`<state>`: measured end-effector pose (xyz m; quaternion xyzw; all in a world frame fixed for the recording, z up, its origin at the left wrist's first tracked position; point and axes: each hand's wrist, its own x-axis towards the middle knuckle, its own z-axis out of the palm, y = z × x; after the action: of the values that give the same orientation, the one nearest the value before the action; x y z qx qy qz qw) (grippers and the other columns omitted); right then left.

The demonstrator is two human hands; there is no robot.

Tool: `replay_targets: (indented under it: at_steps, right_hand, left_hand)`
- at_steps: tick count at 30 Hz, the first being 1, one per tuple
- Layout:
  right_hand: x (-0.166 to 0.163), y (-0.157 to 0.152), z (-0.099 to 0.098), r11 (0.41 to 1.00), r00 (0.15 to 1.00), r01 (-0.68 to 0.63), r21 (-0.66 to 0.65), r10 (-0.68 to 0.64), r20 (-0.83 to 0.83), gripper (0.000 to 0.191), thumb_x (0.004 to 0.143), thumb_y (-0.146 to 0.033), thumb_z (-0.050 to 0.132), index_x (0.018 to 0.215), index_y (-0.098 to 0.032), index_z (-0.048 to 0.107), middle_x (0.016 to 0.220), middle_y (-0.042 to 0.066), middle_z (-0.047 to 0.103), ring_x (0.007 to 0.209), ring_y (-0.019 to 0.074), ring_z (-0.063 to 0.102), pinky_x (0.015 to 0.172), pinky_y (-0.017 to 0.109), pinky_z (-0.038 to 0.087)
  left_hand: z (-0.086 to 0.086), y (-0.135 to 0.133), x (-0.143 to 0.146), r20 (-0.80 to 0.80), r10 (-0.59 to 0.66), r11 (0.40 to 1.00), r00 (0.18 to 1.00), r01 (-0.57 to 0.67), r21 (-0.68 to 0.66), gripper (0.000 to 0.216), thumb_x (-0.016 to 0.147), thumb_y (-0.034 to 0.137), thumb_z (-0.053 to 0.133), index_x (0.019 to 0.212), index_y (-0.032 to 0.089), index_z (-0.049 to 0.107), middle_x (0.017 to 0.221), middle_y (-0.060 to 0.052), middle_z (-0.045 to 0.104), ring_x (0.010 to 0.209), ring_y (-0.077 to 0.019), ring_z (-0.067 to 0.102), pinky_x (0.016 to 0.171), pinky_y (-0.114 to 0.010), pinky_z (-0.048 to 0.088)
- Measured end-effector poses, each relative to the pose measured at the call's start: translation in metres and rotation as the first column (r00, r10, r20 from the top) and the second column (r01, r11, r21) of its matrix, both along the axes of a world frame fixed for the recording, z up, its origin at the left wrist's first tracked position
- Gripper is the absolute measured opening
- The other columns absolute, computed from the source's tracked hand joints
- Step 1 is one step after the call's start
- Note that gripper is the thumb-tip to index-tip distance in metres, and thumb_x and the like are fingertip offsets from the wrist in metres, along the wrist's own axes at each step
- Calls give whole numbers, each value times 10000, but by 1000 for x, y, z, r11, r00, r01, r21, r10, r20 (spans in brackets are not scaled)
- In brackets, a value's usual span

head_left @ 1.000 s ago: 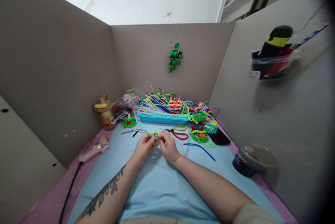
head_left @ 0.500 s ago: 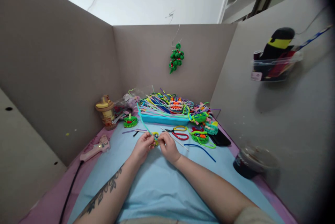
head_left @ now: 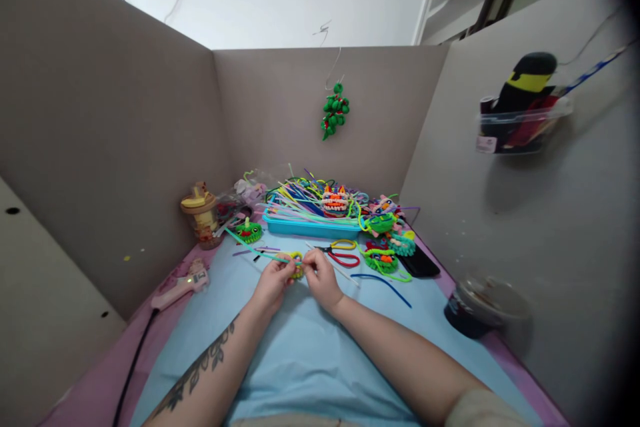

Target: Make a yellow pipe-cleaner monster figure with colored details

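Observation:
Both my hands meet over the light blue mat (head_left: 300, 354). My left hand (head_left: 273, 282) and my right hand (head_left: 320, 277) pinch a small coiled pipe-cleaner piece (head_left: 297, 266), yellow and green, between their fingertips. A long teal pipe cleaner (head_left: 250, 245) runs from the piece up and to the left, low over the mat. Both hands have their fingers closed on the piece.
Red and yellow scissors (head_left: 341, 252) lie just behind my right hand. A blue tray (head_left: 310, 227) of pipe cleaners and several finished pieces stand at the back. A pink glue gun (head_left: 181, 285) lies left, a dark lidded cup (head_left: 480, 310) right, a black phone (head_left: 420, 265) nearby. Grey partition walls surround the desk.
The free end of the teal pipe cleaner has swung down and to the left, from pointing up toward the tray to lying low over the mat. My hands stayed in place.

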<state>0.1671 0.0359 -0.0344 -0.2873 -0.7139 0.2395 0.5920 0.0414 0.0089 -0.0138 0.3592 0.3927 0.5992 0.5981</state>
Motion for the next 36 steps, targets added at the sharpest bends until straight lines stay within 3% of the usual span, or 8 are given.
replay_targets:
  at_steps: [6,10,15,17,20,30,32,36]
  right_hand:
    - [2,1,-1,998,997,-16,-69,21,79,85,768,-127,490,709,-187,479,729,8,504,701,143,490,623,254,403]
    - [2,2,-2,992,994,16,-127,-2,109,88,759,-139,504,687,-184,480,696,-1,492,657,135,482,573,233,387]
    - [1,1,-2,987,991,35,-158,-13,136,97,744,-152,536,656,-181,505,657,-11,497,634,131,486,566,232,380]
    - [1,1,-1,984,993,7,-180,15,118,88,737,-168,562,655,-177,532,660,-9,514,636,131,496,571,232,386]
    - [1,1,0,965,992,-93,-246,110,55,72,735,-208,592,677,-174,568,682,-2,546,644,130,514,576,231,397]
    - [1,14,-6,798,920,-379,-469,270,-284,226,600,-245,716,721,-182,536,632,-45,535,590,111,505,575,232,405]
    - [1,15,-6,743,886,-455,-491,321,-335,238,587,-247,724,731,-179,547,637,-39,553,591,113,514,578,235,407]
    - [4,13,-1,615,830,-558,-557,408,-381,229,573,-255,731,734,-166,593,614,-35,559,513,86,464,488,206,341]
  left_hand:
    - [-3,4,-3,-188,101,991,977,-83,102,304,598,322,736,752,138,547,607,10,600,520,-85,511,451,-173,337]
    - [-6,5,-7,-336,140,975,932,-71,210,289,642,319,695,834,139,576,680,-11,633,605,-128,577,543,-212,414]
    - [-12,5,-13,-601,279,943,749,-94,320,188,695,328,627,743,147,612,615,-10,612,583,-148,568,538,-224,408]
    - [-14,5,-15,-647,278,942,711,-69,329,173,705,308,606,778,153,630,635,-16,625,585,-151,568,539,-226,410]
    - [-15,6,-16,-645,211,956,735,-17,294,234,712,271,583,906,154,643,717,-37,660,614,-160,583,564,-239,430]
    - [-6,3,-12,-705,143,911,694,187,368,319,755,221,542,1051,172,650,762,-46,653,818,-204,568,747,-294,429]
    - [-6,3,-13,-686,112,918,719,189,348,436,756,229,553,1187,164,562,701,-18,612,710,-170,545,674,-270,420]
    - [-6,2,-18,-593,-49,930,804,254,267,761,755,251,585,1406,145,207,567,59,467,512,-89,401,511,-204,318]
